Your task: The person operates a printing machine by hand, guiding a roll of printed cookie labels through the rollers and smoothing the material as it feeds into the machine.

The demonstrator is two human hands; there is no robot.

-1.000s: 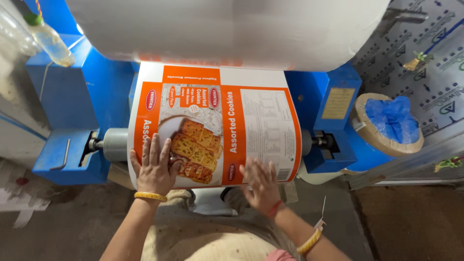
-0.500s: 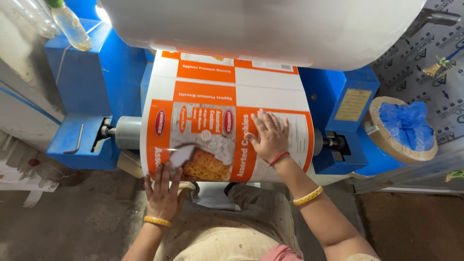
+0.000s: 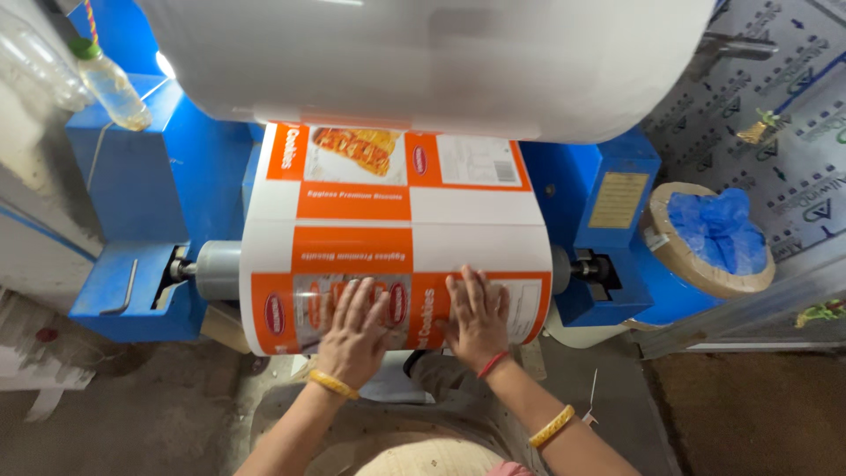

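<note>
Film (image 3: 397, 238), printed orange and white with biscuit pictures, is wrapped over a roller and runs up under the big white roll (image 3: 423, 62) at the top. Both hands are flat on its lower edge, side by side. Left hand (image 3: 352, 330) has its fingers spread and lies palm-down on the picture panel; right hand (image 3: 476, 317) is the same, palm pressed flat just beside it. Neither one grips anything, they only press on the surface

Roller sits on a grey shaft (image 3: 216, 269) between two blue side frames (image 3: 141, 203), the right one carrying a yellowish label plate (image 3: 619, 200). A plastic bottle (image 3: 110, 84) hangs on a string at top left. Off to the right there's a cardboard core (image 3: 705, 247) stuffed with blue plastic, and grey printed sheeting (image 3: 775, 132) behind it

What I'd worry about: with open palms on slick film, uneven pressure from one hand could skew the web and leave a crease or a wandering edge. If that shaft turns while the fingers rest this close to where film meets roller, they could get dragged in, and the bangles (image 3: 333, 383) on the wrists could snag too. Sweaty palms might also smudge the print
</note>
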